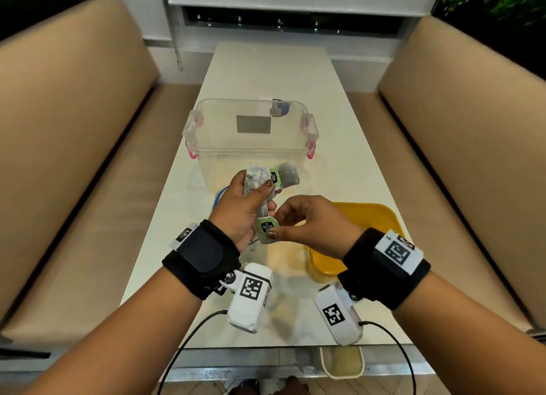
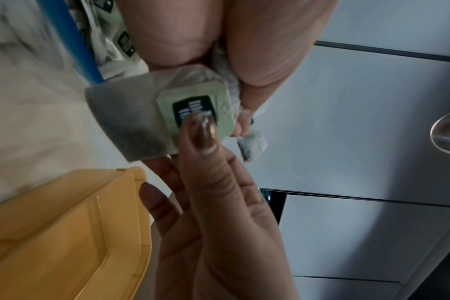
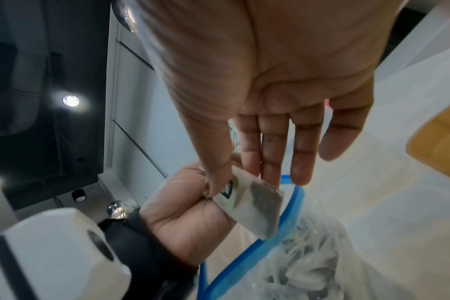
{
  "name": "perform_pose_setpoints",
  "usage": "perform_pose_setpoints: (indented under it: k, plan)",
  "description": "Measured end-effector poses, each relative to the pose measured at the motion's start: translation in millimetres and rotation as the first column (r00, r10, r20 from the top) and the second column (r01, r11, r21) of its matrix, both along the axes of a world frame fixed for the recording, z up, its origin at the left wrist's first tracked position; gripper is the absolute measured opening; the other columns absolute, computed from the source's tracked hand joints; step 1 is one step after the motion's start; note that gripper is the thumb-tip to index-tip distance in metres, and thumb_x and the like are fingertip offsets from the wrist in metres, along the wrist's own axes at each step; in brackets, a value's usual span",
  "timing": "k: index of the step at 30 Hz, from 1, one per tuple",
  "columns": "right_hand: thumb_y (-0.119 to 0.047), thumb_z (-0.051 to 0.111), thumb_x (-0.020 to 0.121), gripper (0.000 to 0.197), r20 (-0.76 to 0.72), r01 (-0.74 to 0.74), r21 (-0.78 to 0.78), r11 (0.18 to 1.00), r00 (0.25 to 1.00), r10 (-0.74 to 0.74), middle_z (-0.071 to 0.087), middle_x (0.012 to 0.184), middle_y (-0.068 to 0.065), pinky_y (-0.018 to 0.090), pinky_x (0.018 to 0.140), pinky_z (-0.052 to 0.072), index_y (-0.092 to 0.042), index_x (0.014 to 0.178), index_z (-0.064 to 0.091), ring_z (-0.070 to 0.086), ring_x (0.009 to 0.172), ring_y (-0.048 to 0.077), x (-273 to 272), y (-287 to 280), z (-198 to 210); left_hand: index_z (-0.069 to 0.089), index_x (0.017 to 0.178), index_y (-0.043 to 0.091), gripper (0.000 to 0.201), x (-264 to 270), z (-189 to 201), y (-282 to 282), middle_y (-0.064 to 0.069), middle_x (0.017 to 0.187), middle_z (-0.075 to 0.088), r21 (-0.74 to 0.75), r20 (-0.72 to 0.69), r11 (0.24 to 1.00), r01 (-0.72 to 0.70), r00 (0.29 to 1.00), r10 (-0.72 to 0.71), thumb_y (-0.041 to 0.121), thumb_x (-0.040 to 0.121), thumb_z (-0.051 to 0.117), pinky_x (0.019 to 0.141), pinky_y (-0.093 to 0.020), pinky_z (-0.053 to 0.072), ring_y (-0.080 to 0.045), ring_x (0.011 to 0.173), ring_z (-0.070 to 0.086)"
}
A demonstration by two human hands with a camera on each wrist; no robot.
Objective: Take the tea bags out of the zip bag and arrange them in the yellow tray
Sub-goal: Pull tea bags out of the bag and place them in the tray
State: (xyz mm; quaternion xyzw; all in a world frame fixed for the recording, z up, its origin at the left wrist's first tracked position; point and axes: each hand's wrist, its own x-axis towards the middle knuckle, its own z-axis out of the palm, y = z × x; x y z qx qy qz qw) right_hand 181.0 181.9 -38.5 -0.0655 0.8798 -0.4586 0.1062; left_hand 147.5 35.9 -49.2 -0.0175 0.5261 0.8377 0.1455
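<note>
My left hand (image 1: pixel 257 193) grips a bunch of grey tea bags (image 1: pixel 283 177) with green tags above the table. One tea bag (image 1: pixel 267 230) sticks out below that fist, and my right hand (image 1: pixel 274 226) pinches it at its green tag (image 2: pixel 193 113) between thumb and forefinger. In the right wrist view the same tea bag (image 3: pixel 262 205) hangs over the open zip bag (image 3: pixel 270 243), which has a blue rim and more tea bags inside. The zip bag (image 1: pixel 218 198) lies under my left hand. The yellow tray (image 1: pixel 372 217) sits on the table under my right hand, partly hidden by it.
A clear plastic box (image 1: pixel 251 128) with pink clasps stands behind my hands on the long white table (image 1: pixel 266 69). Beige benches (image 1: pixel 74 128) run along both sides. Wrist-camera cables hang over the near table edge (image 1: pixel 295 347).
</note>
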Motion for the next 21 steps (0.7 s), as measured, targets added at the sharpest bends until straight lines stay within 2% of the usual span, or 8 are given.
perform_pose_setpoints:
  k: [3, 6, 9, 12, 13, 16, 19, 21]
  plan:
    - [-0.021, 0.079, 0.077, 0.020, -0.013, 0.049, -0.053, 0.997, 0.999, -0.049, 0.070, 0.077, 0.015, 0.039, 0.068, 0.052, -0.004, 0.079, 0.067, 0.057, 0.064, 0.015, 1.8, -2.2, -2.0, 0.052, 0.107, 0.017, 0.017, 1.4, 1.7, 0.4, -0.007, 0.086, 0.064, -0.007, -0.021, 1.000, 0.000, 1.000, 0.000, 0.005, 0.095, 0.052, 0.046, -0.024, 0.047, -0.012, 0.055, 0.052]
    - [-0.018, 0.077, 0.079, 0.019, -0.017, -0.001, -0.053, 0.999, 1.000, 0.000, 0.066, 0.073, 0.018, 0.033, 0.063, 0.044, -0.004, 0.076, 0.065, 0.051, 0.062, 0.015, 6.0, 0.8, -1.9, 0.054, 0.105, 0.019, 0.016, 3.4, 1.3, -1.0, -0.006, 0.083, 0.065, -0.027, -0.033, 1.000, 0.008, 0.999, -0.009, 0.006, 0.095, 0.052, 0.049, -0.026, 0.049, -0.015, 0.056, 0.055]
    - [-0.017, 0.075, 0.081, 0.018, 0.002, -0.078, -0.048, 0.996, 0.997, 0.078, 0.066, 0.075, 0.016, 0.029, 0.064, 0.044, -0.005, 0.076, 0.064, 0.053, 0.065, 0.013, 12.4, 5.0, 1.6, 0.053, 0.108, 0.017, 0.016, 4.9, 0.0, -2.6, -0.006, 0.084, 0.064, -0.055, -0.060, 0.998, -0.003, 0.998, 0.000, 0.008, 0.095, 0.053, 0.054, -0.028, 0.052, -0.015, 0.057, 0.058]
    - [-0.016, 0.075, 0.081, 0.017, -0.001, -0.112, -0.060, 0.992, 0.994, 0.112, 0.068, 0.077, 0.012, 0.019, 0.063, 0.044, -0.004, 0.076, 0.064, 0.055, 0.068, 0.009, 20.2, 12.8, 7.5, 0.052, 0.108, 0.020, 0.015, 5.9, -1.0, -5.9, -0.011, 0.091, 0.060, -0.098, -0.091, 0.995, -0.010, 0.996, 0.001, 0.013, 0.095, 0.054, 0.056, -0.028, 0.049, -0.017, 0.061, 0.058]
    - [-0.015, 0.075, 0.081, 0.016, -0.005, -0.109, -0.079, 0.991, 0.994, 0.109, 0.068, 0.076, 0.010, 0.018, 0.063, 0.044, -0.004, 0.076, 0.064, 0.055, 0.068, 0.009, 22.3, 16.0, 8.8, 0.053, 0.106, 0.022, 0.013, 6.2, -1.5, -7.5, -0.011, 0.091, 0.058, -0.115, -0.102, 0.993, -0.010, 0.995, -0.001, 0.014, 0.096, 0.054, 0.056, -0.028, 0.047, -0.017, 0.061, 0.057]
    - [-0.008, 0.075, 0.080, 0.011, -0.017, -0.069, -0.208, 0.976, 0.998, 0.067, 0.064, 0.073, 0.006, 0.027, 0.067, 0.047, -0.006, 0.079, 0.064, 0.054, 0.067, 0.012, 27.1, 25.9, 12.0, 0.053, 0.102, 0.021, 0.009, 8.4, -2.5, -12.4, -0.006, 0.084, 0.058, -0.179, -0.124, 0.984, -0.015, 0.992, -0.007, 0.014, 0.096, 0.053, 0.056, -0.029, 0.044, -0.017, 0.060, 0.054]
    - [-0.003, 0.073, 0.079, 0.016, -0.030, -0.006, -0.327, 0.945, 1.000, -0.004, 0.063, 0.076, 0.019, 0.039, 0.075, 0.051, -0.006, 0.092, 0.064, 0.057, 0.071, 0.020, 27.6, 36.8, 17.4, 0.052, 0.103, 0.014, 0.007, 10.6, -4.9, -15.6, -0.008, 0.083, 0.058, -0.269, -0.161, 0.963, 0.009, 0.986, -0.054, 0.012, 0.096, 0.053, 0.051, -0.028, 0.042, -0.015, 0.057, 0.053]
    - [-0.001, 0.071, 0.080, 0.022, -0.046, 0.017, -0.378, 0.926, 0.998, -0.038, 0.063, 0.077, 0.020, 0.036, 0.076, 0.053, -0.009, 0.100, 0.065, 0.059, 0.073, 0.022, 26.6, 42.1, 22.3, 0.053, 0.103, 0.011, 0.009, 12.2, -6.7, -16.1, -0.009, 0.079, 0.059, -0.344, -0.179, 0.939, 0.025, 0.980, -0.092, 0.011, 0.094, 0.055, 0.050, -0.027, 0.042, -0.013, 0.055, 0.054]
